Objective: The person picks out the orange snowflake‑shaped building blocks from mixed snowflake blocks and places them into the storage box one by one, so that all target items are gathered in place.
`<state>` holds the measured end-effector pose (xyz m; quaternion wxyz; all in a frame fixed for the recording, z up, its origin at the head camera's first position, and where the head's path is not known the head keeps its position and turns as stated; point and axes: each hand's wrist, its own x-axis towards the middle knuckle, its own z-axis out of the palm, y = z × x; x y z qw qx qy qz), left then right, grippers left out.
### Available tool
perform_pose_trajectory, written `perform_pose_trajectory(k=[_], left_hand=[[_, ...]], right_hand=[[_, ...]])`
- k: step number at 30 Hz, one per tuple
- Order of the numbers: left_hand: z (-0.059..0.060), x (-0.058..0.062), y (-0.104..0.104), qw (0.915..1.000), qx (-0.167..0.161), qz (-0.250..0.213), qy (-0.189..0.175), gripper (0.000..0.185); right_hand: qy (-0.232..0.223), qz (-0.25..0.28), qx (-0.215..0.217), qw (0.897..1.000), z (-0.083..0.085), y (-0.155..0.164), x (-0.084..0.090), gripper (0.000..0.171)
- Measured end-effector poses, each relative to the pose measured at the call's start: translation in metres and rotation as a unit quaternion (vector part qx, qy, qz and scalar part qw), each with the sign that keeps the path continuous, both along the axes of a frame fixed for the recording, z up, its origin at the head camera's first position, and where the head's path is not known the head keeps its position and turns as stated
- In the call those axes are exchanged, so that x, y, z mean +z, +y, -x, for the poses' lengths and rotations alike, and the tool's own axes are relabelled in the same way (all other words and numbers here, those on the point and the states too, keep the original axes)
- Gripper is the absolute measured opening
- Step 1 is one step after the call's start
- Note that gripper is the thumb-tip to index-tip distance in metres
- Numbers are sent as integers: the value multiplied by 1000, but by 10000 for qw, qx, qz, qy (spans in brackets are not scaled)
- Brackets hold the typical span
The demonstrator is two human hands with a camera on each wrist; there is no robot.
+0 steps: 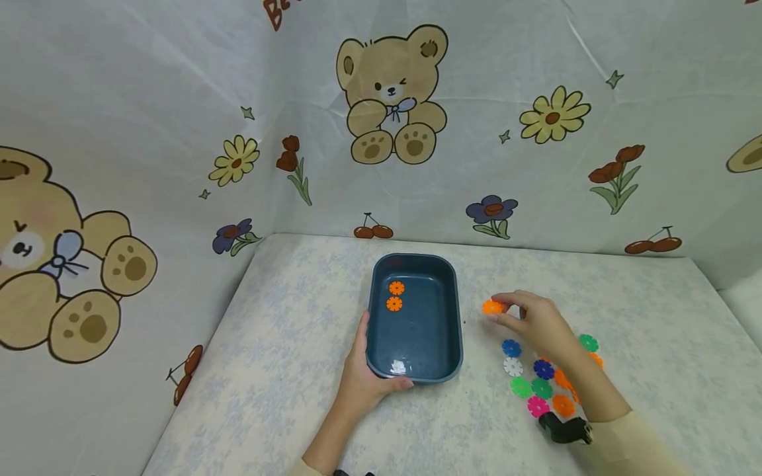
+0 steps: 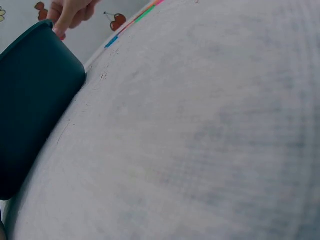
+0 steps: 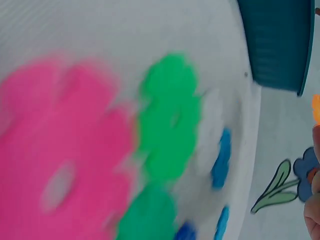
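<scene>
The left hand (image 1: 364,378) gripped the near left corner of the dark blue plastic tub (image 1: 415,370), w/ the thumb curled over the rim. The tub sat on the pale flowery table cover (image 1: 286,344), its long side running away from the person toward the bear-print back wall (image 1: 393,92). Inside lay two orange flower-shaped plastic discs (image 1: 395,295) near the far end, flat, one just behind the other, and one white flower disc (image 1: 398,366) at the near end. So 3 discs were in already, by the look of it. To the right of the tub, the right hand (image 1: 536,322) pinched one more orange flower disc (image 1: 492,307) between thumb and fingertips, held up near the tub's right wall but not over it yet. Whether that disc was flat or tipped, I couldn't tell; it is round, so no real long side. Further right, under and beside that hand, lay a loose pile of flower discs (image 1: 544,380) in blue, white, green, pink & orange, flat on the cover, some touching. About ten or so were left to go, prob. more than half the job.
</scene>
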<state>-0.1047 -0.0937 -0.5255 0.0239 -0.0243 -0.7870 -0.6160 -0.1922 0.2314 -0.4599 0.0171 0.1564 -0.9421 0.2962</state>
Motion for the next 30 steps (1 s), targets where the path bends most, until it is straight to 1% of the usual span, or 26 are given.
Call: perform_pose_trajectory(k=[2,6,12,17,22,25,30], left_hand=[[0,0,0,10000,-2,1,-7,136],[1,0,-1,10000,-24,23,83,136],[0,0,0,9998,-78,117,144,134],[0,0,-1,9998,-84,144,118,132],[0,0,-1,9998,-92,141,86,132],[0,1,-2,9999,-105,120,68,132],[-1,1,-3,9999,-83,129,19,132]], right_hand=[[159,97,81,9998,6,-12,1,36],[237,308,294,9988,13,-40,7,36],[327,328,702,9965,19,-82,14,36],[378,134,1035,9938,22,-112,10,34],[423,-194,1368,9895,24,-134,5,36],[380,-448,1432,9880,24,-145,2,37],[103,-844,1500,9850,25,-160,-3,34]])
